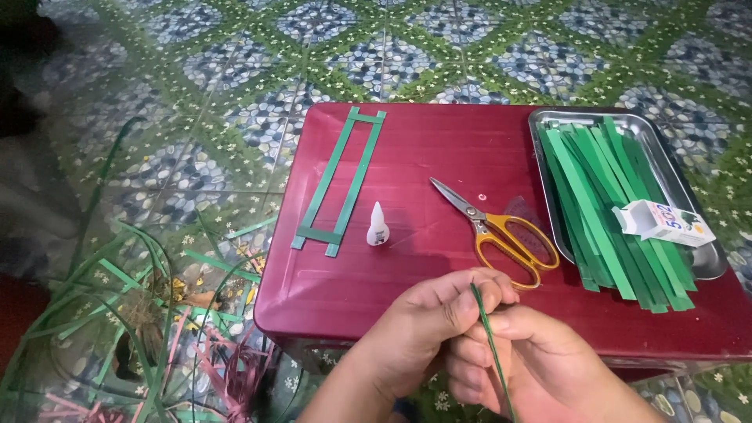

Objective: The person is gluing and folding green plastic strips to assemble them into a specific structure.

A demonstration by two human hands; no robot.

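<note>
My left hand [427,325] and my right hand [526,362] meet at the near edge of a dark red table [407,164]. Both pinch one thin green paper strip [487,329] that runs down between the fingers, seen edge-on. Beyond the hands lie scissors [497,227] with yellow handles, blades closed. A small white glue bottle [377,225] lies left of them. Further left sits a long green paper frame [338,182] made of two strips joined by short cross pieces.
A metal tray [709,262] at the table's right holds several green paper strips [607,204] and a small white box [666,223]. Loose green and pink strips [149,329] litter the patterned tiled floor at the left.
</note>
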